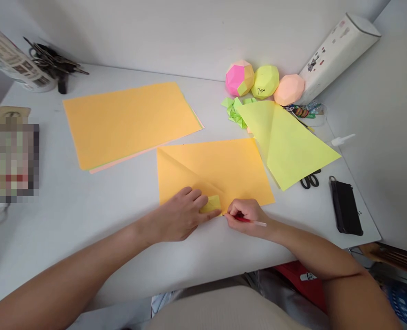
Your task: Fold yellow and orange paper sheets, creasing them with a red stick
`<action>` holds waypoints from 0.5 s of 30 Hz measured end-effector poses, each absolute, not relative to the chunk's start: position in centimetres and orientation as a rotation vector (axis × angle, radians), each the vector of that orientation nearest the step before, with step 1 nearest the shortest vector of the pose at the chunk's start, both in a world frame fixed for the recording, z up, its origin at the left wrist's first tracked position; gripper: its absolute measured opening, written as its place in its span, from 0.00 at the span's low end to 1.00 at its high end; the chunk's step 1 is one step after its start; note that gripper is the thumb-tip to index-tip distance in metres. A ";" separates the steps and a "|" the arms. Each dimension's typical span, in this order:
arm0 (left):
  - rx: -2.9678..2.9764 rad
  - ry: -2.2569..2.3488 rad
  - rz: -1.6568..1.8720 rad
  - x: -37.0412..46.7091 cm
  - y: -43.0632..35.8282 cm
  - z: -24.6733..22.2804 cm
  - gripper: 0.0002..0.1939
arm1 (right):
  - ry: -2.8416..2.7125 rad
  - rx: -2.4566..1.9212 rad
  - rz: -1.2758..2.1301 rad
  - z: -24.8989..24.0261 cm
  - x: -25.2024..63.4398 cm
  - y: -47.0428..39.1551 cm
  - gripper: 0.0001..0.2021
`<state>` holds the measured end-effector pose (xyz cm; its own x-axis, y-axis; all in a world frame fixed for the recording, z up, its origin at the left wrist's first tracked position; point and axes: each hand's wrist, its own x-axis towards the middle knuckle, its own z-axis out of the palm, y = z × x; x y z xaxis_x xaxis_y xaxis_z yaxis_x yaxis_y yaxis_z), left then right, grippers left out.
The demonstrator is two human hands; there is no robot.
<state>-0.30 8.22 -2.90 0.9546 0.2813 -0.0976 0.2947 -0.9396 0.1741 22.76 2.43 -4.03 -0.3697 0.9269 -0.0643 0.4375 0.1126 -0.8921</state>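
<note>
An orange sheet of paper [237, 169] with a diagonal crease lies in front of me. My left hand [186, 213] rests on its lower edge, fingers stretched out and pressing on a small yellow piece of paper [213, 202]. Closed round a red pen with a clear end [248, 221], my right hand [246, 215] is just right of the left fingertips. The pen's tip is at the sheet's lower edge, beside the yellow piece; whether it touches the paper, I cannot tell.
At the back left lies a stack of coloured sheets [131, 123]. A creased yellow-green sheet [289, 142] partly covers black scissors [309, 180]. Several faceted paper balls [265, 81] stand near a white box [341, 55]. A black pouch [346, 206] lies far right.
</note>
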 end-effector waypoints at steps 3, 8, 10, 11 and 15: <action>2.874 0.429 -0.063 -0.3 8.4 -3.0 0.25 | -1.790 -1.320 1.297 -4.2 22.8 2.3 0.12; 2.587 0.539 0.149 -1.2 8.6 -3.6 0.23 | -1.205 -1.221 1.465 -4.5 25.0 4.3 0.14; 2.425 0.610 0.250 -1.6 8.7 -4.3 0.22 | -1.113 -1.253 1.236 -4.0 26.8 5.7 0.15; 2.372 0.654 0.299 -1.7 8.7 -4.6 0.22 | -1.111 -1.271 1.116 -3.6 27.7 6.2 0.15; 2.496 0.944 0.449 -1.4 8.7 -5.8 0.26 | -1.294 -1.275 0.915 -1.8 30.2 6.6 0.17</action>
